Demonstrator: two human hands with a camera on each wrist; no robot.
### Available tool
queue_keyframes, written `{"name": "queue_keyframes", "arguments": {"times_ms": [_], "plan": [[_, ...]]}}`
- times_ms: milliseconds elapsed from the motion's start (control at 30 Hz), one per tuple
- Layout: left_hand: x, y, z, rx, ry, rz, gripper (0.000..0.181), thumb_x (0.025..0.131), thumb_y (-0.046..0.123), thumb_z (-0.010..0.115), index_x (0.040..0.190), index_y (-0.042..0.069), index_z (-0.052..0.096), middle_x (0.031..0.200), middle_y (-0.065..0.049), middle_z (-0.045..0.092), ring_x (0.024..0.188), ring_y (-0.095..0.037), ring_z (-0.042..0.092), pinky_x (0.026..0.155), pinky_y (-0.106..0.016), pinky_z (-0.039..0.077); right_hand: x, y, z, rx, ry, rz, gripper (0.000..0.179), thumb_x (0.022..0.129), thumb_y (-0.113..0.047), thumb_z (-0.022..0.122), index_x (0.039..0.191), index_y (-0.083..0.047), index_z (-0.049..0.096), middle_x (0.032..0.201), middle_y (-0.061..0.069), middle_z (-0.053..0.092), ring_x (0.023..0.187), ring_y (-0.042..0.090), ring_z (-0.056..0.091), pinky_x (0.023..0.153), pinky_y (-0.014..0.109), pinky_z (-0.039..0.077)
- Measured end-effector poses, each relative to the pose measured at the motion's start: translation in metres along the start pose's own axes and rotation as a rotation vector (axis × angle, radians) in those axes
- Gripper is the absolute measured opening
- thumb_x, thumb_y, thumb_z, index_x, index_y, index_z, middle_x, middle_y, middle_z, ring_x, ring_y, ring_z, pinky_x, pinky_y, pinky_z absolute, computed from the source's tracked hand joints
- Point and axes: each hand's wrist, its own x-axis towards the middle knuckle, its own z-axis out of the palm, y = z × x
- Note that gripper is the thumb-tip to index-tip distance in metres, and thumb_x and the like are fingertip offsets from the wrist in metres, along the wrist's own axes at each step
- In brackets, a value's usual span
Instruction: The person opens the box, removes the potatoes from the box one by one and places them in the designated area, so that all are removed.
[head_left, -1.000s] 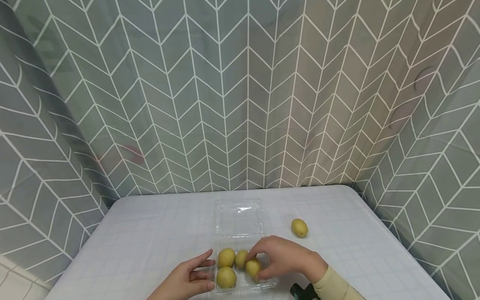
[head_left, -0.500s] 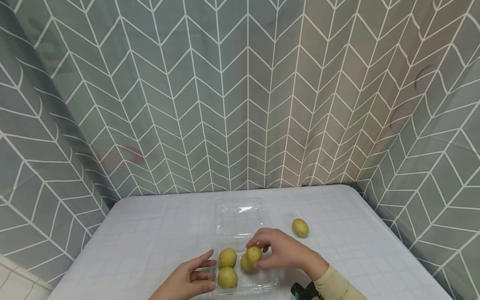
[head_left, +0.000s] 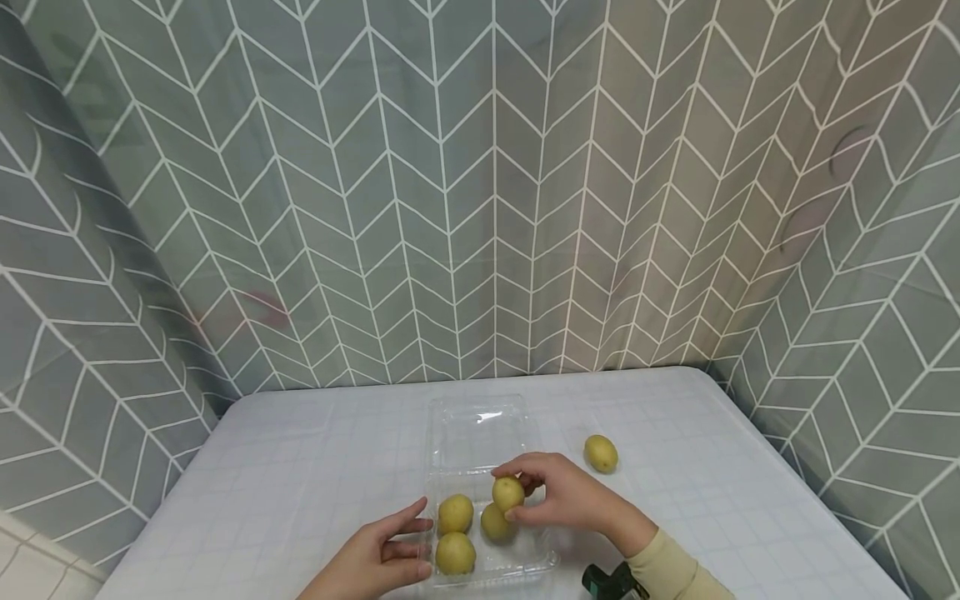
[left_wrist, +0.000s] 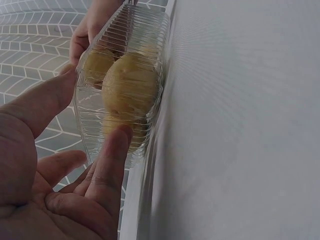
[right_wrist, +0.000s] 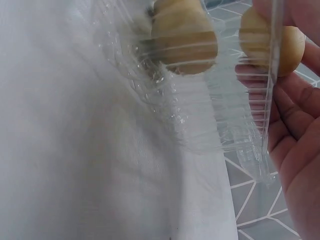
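Note:
A clear plastic clamshell box [head_left: 525, 567] sits on the table with its lid [head_left: 478, 437] folded back. Two yellow lemons, a rear lemon [head_left: 455, 513] and a front lemon [head_left: 454, 553], lie along its left side. Another lemon [head_left: 497, 523] is near the box's middle. Just behind that one, my right hand [head_left: 562, 496] pinches a lemon [head_left: 508, 493] between thumb and fingers; the right wrist view shows this lemon [right_wrist: 290, 50] raised by the rim. My left hand [head_left: 382, 550] rests extended fingertips against the box's left wall, also seen with the ribbed wall [left_wrist: 120, 100] in the left wrist view.
One more lemon [head_left: 601, 453] lies on the white-covered table [head_left: 315, 458], right of the lid. A dark object [head_left: 611, 582] is by the right sleeve at the front edge. A patterned curtain [head_left: 480, 208] hangs behind and on both sides.
My right hand has moved back and a lemon in its grip has come up behind the middle one. The middle lemons have changed places relative to each other. My left hand stays put.

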Motion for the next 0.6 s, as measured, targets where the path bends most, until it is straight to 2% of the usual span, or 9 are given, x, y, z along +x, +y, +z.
{"name": "queue_keyframes", "arguments": {"times_ms": [133, 233, 400, 600], "plan": [[-0.0002, 0.0006, -0.0005, 0.001, 0.003, -0.015, 0.08, 0.092, 0.016, 0.073, 0.153, -0.005, 0.026, 0.138, -0.029, 0.049, 0.113, -0.027, 0.062, 0.087, -0.029, 0.055, 0.0003, 0.004, 0.0006, 0.001, 0.02, 0.046, 0.044, 0.086, -0.023, 0.08, 0.124, -0.007, 0.066, 0.102, -0.011, 0.067, 0.089, 0.008, 0.065, 0.079, 0.03, 0.056], [0.0002, 0.0008, -0.0003, -0.003, 0.005, -0.017, 0.08, 0.092, 0.015, 0.073, 0.153, -0.005, 0.025, 0.138, -0.028, 0.049, 0.113, -0.027, 0.062, 0.087, -0.029, 0.055, 0.0004, 0.0042, 0.0002, 0.0, 0.044, 0.059, 0.042, 0.085, -0.025, 0.08, 0.123, -0.011, 0.066, 0.101, -0.011, 0.068, 0.087, 0.008, 0.065, 0.077, 0.031, 0.057], [0.0011, 0.0003, 0.0, -0.007, 0.002, -0.012, 0.08, 0.092, 0.014, 0.073, 0.153, -0.006, 0.025, 0.138, -0.028, 0.049, 0.112, -0.026, 0.063, 0.087, -0.029, 0.055, -0.0003, 0.0032, -0.0018, -0.017, 0.081, 0.059, 0.043, 0.085, -0.025, 0.081, 0.124, -0.017, 0.067, 0.103, -0.01, 0.068, 0.084, 0.01, 0.064, 0.075, 0.033, 0.058], [0.0015, -0.0016, -0.0005, -0.008, -0.004, -0.004, 0.081, 0.092, 0.015, 0.073, 0.153, -0.007, 0.024, 0.138, -0.03, 0.048, 0.112, -0.024, 0.063, 0.087, -0.03, 0.055, -0.0029, 0.0003, -0.0062, -0.04, 0.121, 0.078, 0.044, 0.083, -0.021, 0.081, 0.124, -0.016, 0.067, 0.106, -0.01, 0.068, 0.084, 0.01, 0.064, 0.074, 0.031, 0.057]]}}
